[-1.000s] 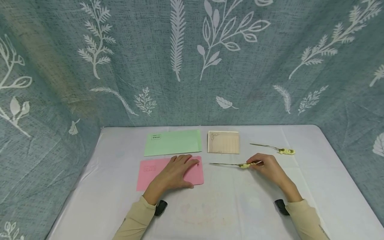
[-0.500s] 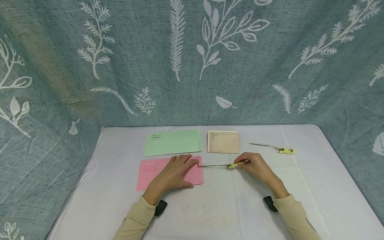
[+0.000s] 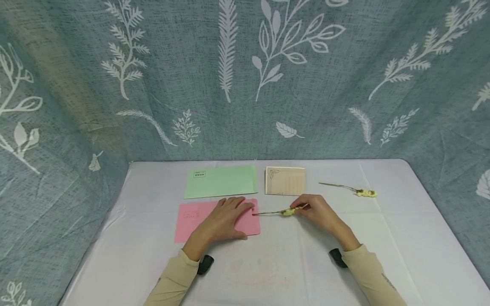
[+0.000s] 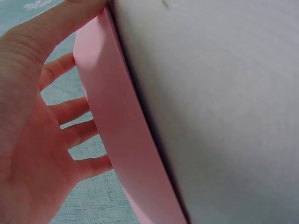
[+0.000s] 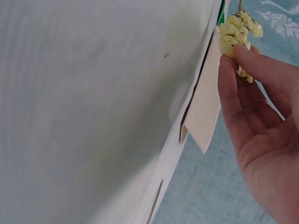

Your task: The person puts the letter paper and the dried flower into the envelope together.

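Two hands are at work over the white table. The right hand pinches the flower by its yellow bloom, thumb and fingers close together, so the grip is narrow; in the right wrist view a little of the bloom pokes out past the fingers. The left hand lies spread across the pink envelope, fingers wide apart and fairly straight, thumb by the near edge; it seems to steady the paper rather than clench it.

The flower lies between the hands, its stem pointing at the left hand, with the tip over the right end of the pink envelope, near the left index finger. Whether the tip is inside or only on top, I cannot tell.

Judged from this, the work is partly along: stem and envelope are brought together and aligned, but the bloom and most of the stem are outside. Neither hand touches the other flower at the far right, the card, or the green envelope behind the pink one; anything meant for those looks undone.
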